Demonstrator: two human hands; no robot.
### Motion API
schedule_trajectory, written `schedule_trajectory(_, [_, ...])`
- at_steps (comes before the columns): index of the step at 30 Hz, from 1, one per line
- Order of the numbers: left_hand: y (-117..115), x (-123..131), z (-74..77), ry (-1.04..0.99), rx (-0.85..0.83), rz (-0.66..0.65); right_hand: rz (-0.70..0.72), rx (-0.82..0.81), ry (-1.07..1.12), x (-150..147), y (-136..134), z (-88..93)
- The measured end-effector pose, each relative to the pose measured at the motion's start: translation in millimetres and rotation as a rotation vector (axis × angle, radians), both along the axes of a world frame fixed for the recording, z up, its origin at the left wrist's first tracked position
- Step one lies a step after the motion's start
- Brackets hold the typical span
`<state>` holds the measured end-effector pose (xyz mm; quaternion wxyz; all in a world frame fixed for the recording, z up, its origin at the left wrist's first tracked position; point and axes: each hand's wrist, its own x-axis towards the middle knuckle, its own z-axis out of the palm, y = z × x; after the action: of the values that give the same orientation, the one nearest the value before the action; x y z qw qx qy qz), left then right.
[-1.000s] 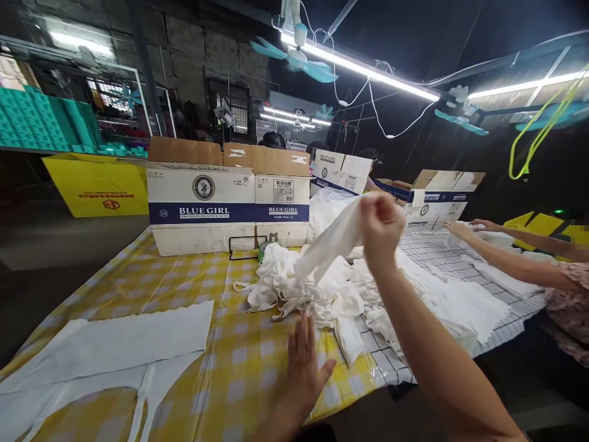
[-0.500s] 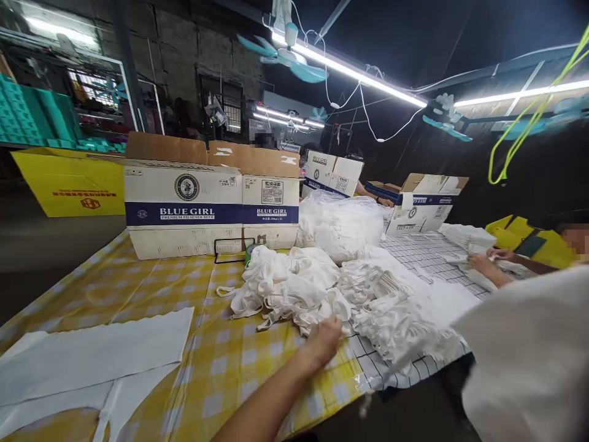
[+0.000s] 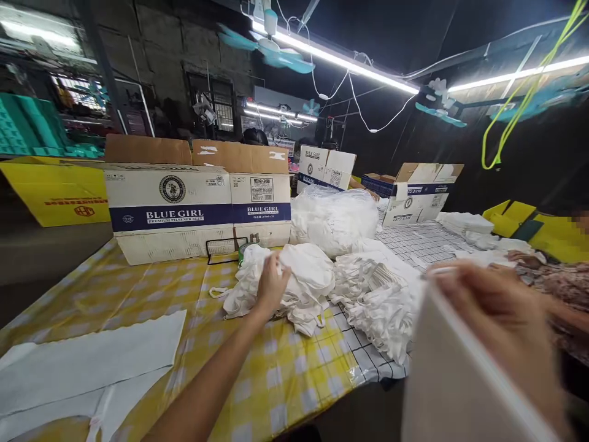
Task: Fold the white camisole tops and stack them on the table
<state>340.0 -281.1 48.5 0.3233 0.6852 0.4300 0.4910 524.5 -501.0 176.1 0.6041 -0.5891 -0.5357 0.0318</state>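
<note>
At lower right, the right hand (image 3: 501, 325) pinches a flat white fabric piece (image 3: 446, 380), corner up, its long axis cut off by the frame. The left hand (image 3: 272, 283) is at a crumpled white fabric pile (image 3: 307, 273) mid-frame, grip unclear. The blue-banded white cardboard box (image 3: 172, 212) reads "BLUE GIRL". The yellow-checked surface (image 3: 271, 380) ends at lower centre, its edge slanting.

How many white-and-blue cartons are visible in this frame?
3. The nearest carton stands beyond the left hand; a second carton is behind the plastic-wrapped bundle; a third carton stands farther right. Others may be hidden behind these.
</note>
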Motion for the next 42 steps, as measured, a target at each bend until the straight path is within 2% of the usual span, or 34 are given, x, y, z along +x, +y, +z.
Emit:
schedule_trajectory(2, [-47.1,-13.7,-19.9,-0.012,-0.084,-0.223,0.106,-0.113,-0.063,-18.1,18.5,-17.2])
schedule_trajectory(3, [-69.9,-20.5,-29.4,-0.125,-0.222,-0.48,0.17,-0.166,-0.099,-28.2,31.1,-26.9])
schedule_trajectory(4, [-90.4,-27.4,-37.9,-0.216,-0.339,-0.669,0.231,-0.207,-0.129,-38.2,44.4,-36.6])
schedule_trajectory(6, [-120.9,-42.6,-49.9,-0.263,-0.474,-0.842,0.326,-0.265,-0.137,-55.9,69.8,-53.8])
schedule_trajectory(7, [-130.0,-51.3,-53.1,-0.23,-0.506,-0.832,0.365,-0.292,-0.116,-62.6,80.3,-60.2])
schedule_trajectory(9, [-136.8,-71.6,-54.2,-0.144,-0.536,-0.713,0.443,-0.35,-0.035,-71.0,95.7,-68.0])
schedule_trajectory(11, [-132.3,-95.7,-49.7,-0.136,-0.55,-0.58,0.52,-0.42,0.079,-74.1,105.8,-71.1])
schedule_trajectory(13, [-121.1,-120.3,-42.5,-0.176,-0.556,-0.516,0.576,-0.505,0.154,-75.1,115.2,-74.7])
schedule_trajectory(15, [-105.7,-140.6,-36.9,-0.142,-0.537,-0.44,0.544,-0.607,0.057,-77.0,127.4,-84.4])
schedule_trajectory(17, [-87.9,-153.1,-37.3,0.037,-0.454,-0.272,0.429,-0.695,-0.146,-80.3,141.4,-102.5])
schedule_trajectory(19, [-71.8,-158.6,-46.1,0.248,-0.336,-0.044,0.303,-0.744,-0.308,-83.9,152.3,-126.6])
schedule_trajectory(21, [-63.6,-160.5,-62.3,0.36,-0.256,0.134,0.226,-0.764,-0.378,-87.2,155.6,-151.5])
schedule_trajectory(24, [-73.3,-162.3,-91.4,0.437,-0.196,0.238,0.192,-0.76,-0.476,-94.5,145.8,-181.0])
schedule_trajectory(26, [-91.3,-163.0,-106.6,0.565,-0.156,0.279,0.223,-0.731,-0.522,-104.4,134.9,-194.1])
schedule_trajectory(28, [-111.5,-162.7,-114.7,0.721,-0.163,0.306,0.274,-0.684,-0.572,-119.2,126.2,-204.2])
schedule_trajectory(32, [-136.5,-163.3,-114.4,0.944,-0.306,0.239,0.371,-0.616,-0.664,-150.0,128.1,-222.6])
schedule_trajectory(35, [-138.2,-169.2,-109.5,0.923,-0.364,0.092,0.382,-0.635,-0.625,-157.4,144.1,-231.0])
schedule_trajectory(38, [-134.2,-175.7,-104.9,0.827,-0.358,0.029,0.381,-0.649,-0.538,-150.0,157.6,-223.3])
schedule_trajectory(40, [-131.0,-174.5,-103.0,0.757,-0.334,0.034,0.387,-0.634,-0.48,-144.3,156.6,-205.9])
schedule_trajectory(42, [-126.8,-165.6,-102.1,0.63,-0.313,0.005,0.411,-0.581,-0.404,-144.9,143.5,-181.2])
